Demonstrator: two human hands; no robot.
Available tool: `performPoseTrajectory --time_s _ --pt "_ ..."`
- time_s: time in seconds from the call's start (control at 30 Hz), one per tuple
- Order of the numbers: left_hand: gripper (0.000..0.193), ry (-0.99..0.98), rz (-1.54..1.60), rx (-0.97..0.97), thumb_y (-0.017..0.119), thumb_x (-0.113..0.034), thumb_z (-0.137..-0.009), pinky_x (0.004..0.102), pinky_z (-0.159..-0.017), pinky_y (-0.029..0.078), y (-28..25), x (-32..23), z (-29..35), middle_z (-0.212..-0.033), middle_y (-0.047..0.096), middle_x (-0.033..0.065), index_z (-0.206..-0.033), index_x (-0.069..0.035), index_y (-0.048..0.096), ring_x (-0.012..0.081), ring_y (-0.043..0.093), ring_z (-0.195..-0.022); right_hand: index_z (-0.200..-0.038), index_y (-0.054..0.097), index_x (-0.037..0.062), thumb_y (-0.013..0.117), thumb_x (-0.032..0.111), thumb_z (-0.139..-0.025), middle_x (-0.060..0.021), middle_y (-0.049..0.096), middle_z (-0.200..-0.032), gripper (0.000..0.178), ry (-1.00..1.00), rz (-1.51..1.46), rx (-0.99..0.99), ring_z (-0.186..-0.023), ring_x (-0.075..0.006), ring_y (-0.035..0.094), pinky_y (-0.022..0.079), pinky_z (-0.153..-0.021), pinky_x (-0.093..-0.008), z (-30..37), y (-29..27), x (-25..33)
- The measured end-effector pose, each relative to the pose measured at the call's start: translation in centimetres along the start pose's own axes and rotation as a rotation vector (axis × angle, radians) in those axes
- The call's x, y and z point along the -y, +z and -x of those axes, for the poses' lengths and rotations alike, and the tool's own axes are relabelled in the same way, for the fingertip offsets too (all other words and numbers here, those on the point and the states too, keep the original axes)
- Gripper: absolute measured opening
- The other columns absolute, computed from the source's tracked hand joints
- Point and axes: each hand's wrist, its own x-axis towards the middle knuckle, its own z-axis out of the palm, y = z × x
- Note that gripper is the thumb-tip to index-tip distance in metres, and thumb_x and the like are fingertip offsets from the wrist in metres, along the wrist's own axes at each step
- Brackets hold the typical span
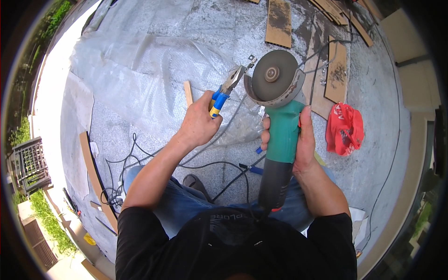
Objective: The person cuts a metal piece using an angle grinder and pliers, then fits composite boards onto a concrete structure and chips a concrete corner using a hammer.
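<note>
My left hand [199, 122] is closed round the blue and yellow handles of a pair of pliers [225, 91]. In the pliers' jaws is a small metal piece [251, 60] with a hole in it, held just left of the grinder's disc. My right hand [304, 142] grips the green body of an angle grinder [283, 128], its fingers wrapped round from the right side. The grinder stands upright before me, with its dark cutting disc [274, 74] at the top and a worn metal guard below the disc. Whether the disc spins cannot be told.
Clear plastic sheeting [154, 70] covers the floor ahead and left. A red plastic bag [344, 129] lies at right, near brown boards [336, 70]. Black cables [224, 163] loop across the floor by my legs. A long board [97, 179] lies at left, and a short wood strip [188, 93] ahead.
</note>
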Motion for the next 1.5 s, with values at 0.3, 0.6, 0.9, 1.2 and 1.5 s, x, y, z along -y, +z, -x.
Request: performPoseTrajectory --time_s 0.3,0.6,0.9,1.2,1.5 --pt "0.034 0.031 -0.061 -0.021 0.064 -0.008 -0.082 0.0522 -0.080 0.050 0.8 0.4 0.0 -0.087 0.063 0.0269 -0.111 -0.003 0.047 0.0510 0.063 -0.087 -0.129 0.060 0.0015 0.028 0.078 -0.101 -0.0109 0.069 -0.107 0.088 0.010 -0.007 -0.019 -0.083 -0.0216 0.071 0.062 -0.073 -0.0385 -0.1 -0.4 -0.1" --pt "0.037 0.049 -0.104 -0.037 0.066 -0.006 -0.082 0.0546 -0.081 0.051 0.8 0.6 0.0 -0.090 0.065 0.0279 -0.114 -0.003 0.047 0.0523 0.064 -0.091 -0.129 0.059 0.0042 0.026 0.076 -0.102 -0.0114 0.067 -0.105 0.084 0.021 -0.010 -0.004 -0.083 -0.0241 0.069 0.059 -0.075 -0.0417 0.0 -0.1 0.0" --pt "0.040 0.068 -0.128 -0.059 0.066 -0.005 -0.080 0.0545 -0.081 0.051 0.7 0.8 0.0 -0.093 0.065 0.0272 -0.116 -0.003 0.050 0.0517 0.063 -0.091 -0.130 0.058 0.0047 0.026 0.075 -0.103 -0.0109 0.067 -0.105 0.081 0.027 0.012 -0.022 -0.083 -0.0225 0.070 0.060 -0.075 -0.0404 0.1 0.2 0.0" --pt "0.039 0.041 -0.122 -0.098 0.066 -0.004 -0.080 0.0533 -0.082 0.051 -0.9 -0.3 -0.1 -0.093 0.066 0.0263 -0.116 -0.003 0.049 0.0496 0.065 -0.093 -0.130 0.059 0.0015 0.027 0.079 -0.101 -0.0115 0.068 -0.107 0.088 0.014 0.030 0.012 -0.083 -0.0223 0.070 0.061 -0.073 -0.0400 0.5 0.2 0.0" --pt "0.037 0.096 -0.201 -0.090 0.072 -0.005 -0.080 0.0505 -0.079 0.053 -0.2 0.4 -0.1 -0.093 0.063 0.0212 -0.109 -0.001 0.049 0.0436 0.066 -0.087 -0.131 0.057 0.0036 0.024 0.073 -0.105 -0.0114 0.067 -0.105 0.081 0.006 0.028 0.022 -0.084 -0.0233 0.070 0.060 -0.074 -0.0406 0.5 0.1 0.2"
